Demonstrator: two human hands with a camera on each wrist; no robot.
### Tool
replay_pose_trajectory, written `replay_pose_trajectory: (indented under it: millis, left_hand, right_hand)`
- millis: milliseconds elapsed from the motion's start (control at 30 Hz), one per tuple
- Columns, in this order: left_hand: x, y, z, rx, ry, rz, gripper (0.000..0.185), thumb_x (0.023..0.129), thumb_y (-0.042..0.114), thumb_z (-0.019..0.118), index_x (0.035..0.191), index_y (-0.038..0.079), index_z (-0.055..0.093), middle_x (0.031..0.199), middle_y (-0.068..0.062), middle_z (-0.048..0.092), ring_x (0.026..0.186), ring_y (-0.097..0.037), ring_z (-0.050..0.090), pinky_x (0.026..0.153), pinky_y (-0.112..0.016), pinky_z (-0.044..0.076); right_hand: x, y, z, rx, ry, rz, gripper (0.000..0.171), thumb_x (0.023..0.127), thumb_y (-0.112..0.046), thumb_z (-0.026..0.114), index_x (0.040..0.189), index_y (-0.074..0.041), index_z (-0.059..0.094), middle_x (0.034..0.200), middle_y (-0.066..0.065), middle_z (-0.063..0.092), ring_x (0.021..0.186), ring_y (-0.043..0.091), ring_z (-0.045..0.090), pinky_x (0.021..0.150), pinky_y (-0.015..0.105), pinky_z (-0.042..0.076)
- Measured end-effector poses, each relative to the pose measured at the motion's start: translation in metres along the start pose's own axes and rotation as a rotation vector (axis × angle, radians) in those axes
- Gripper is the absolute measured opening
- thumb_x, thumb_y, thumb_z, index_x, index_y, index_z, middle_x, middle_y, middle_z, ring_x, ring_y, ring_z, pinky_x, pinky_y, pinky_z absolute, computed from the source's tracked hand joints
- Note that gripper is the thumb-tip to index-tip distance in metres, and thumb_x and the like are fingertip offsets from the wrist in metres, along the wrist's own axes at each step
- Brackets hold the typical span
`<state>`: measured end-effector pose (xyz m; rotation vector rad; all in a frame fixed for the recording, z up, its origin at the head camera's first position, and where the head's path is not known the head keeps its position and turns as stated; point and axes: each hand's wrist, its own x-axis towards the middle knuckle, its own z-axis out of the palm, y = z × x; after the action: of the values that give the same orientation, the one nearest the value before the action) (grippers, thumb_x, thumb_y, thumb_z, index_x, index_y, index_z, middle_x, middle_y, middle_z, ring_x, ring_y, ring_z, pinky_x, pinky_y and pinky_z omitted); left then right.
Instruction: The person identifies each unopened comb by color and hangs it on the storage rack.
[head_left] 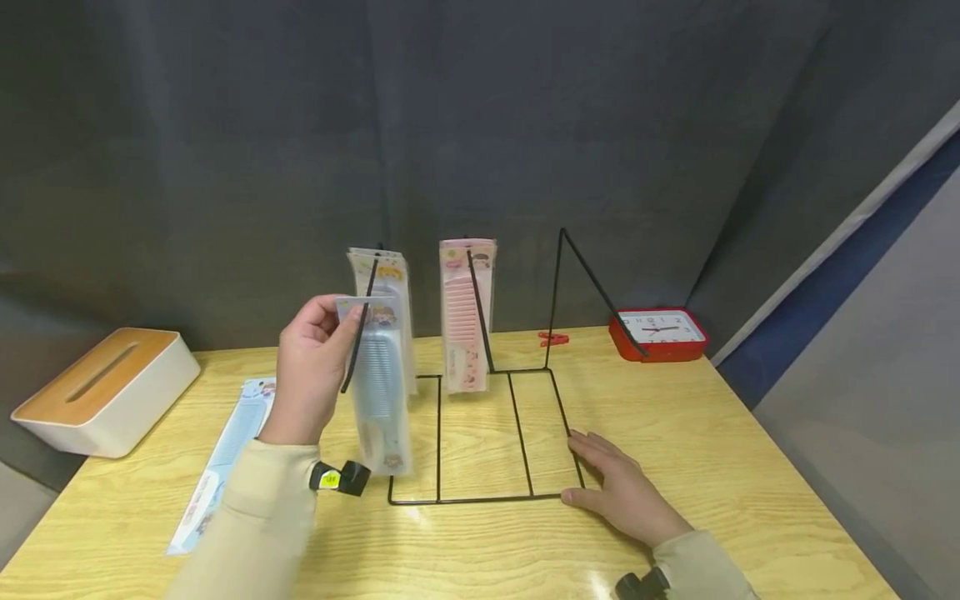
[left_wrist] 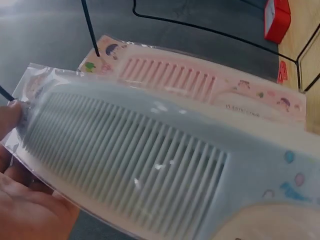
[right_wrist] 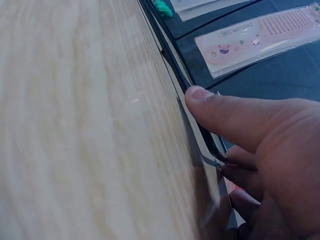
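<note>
Blue comb pack (head_left: 381, 387) pinched in left hand (head_left: 307, 375); flat right hand (head_left: 618, 492) presses wire rack (head_left: 517, 433) base

A white tissue box (head_left: 105, 390) with a wooden lid sits at nine o'clock on the wooden table (head_left: 750, 467). At one o'clock lies a red clock (head_left: 658, 332), red clips (head_left: 553, 338) just beside it.

A glossy plastic-sleeved blue comb (head_left: 381, 379), thin black metal wire rack (head_left: 517, 433), and smooth varnished wooden table (head_left: 720, 467).
</note>
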<state>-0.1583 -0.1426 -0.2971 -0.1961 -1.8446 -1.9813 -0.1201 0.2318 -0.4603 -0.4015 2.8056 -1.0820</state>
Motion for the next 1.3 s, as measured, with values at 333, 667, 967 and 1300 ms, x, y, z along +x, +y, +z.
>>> replay_pose_trajectory:
  millis: [333,667,967,1300]
  left_hand:
    - [0.031,-0.007,0.012,0.101,0.090,-0.041,0.019,0.097,0.025,0.070,0.094,0.010,0.060,0.088,-0.003,0.059,0.080,-0.012,0.054,0.068,-0.021,0.048]
    - [0.060,-0.010,0.018,0.199,0.170,-0.084,0.022,0.093,0.030,0.074,0.090,0.012,0.061,0.084,0.001,0.057,0.078,-0.009,0.053,0.067,-0.022,0.045]
    - [0.062,-0.019,0.000,0.245,0.123,-0.128,0.028,0.091,0.037,0.075,0.102,0.014,0.062,0.095,0.002,0.060,0.089,-0.011,0.056,0.077,-0.026,0.047]
    - [0.048,-0.093,-0.096,0.433,0.184,-0.282,0.032,0.096,0.041,0.067,0.113,0.014,0.062,0.101,0.004,0.056,0.091,-0.010,0.053,0.073,-0.023,0.045]
  right_hand:
    - [-0.001,0.000,0.001,-0.001,0.005,-0.020,0.078,0.088,-0.039,0.077,0.150,-0.003,0.046,0.159,0.015,0.036,0.149,0.043,0.022,0.112,0.069,0.017]
    - [-0.001,0.001,0.002,0.004,0.011,-0.001,0.079,0.087,-0.042,0.077,0.150,-0.005,0.046,0.159,0.012,0.037,0.149,0.041,0.022,0.112,0.068,0.019]
    - [-0.001,-0.001,0.000,0.005,0.013,0.019,0.079,0.087,-0.041,0.078,0.150,-0.006,0.047,0.159,0.013,0.037,0.149,0.040,0.022,0.113,0.068,0.019]
    - [-0.001,-0.002,0.001,0.010,0.011,0.026,0.079,0.087,-0.041,0.078,0.150,-0.006,0.046,0.159,0.015,0.036,0.149,0.041,0.022,0.113,0.068,0.018]
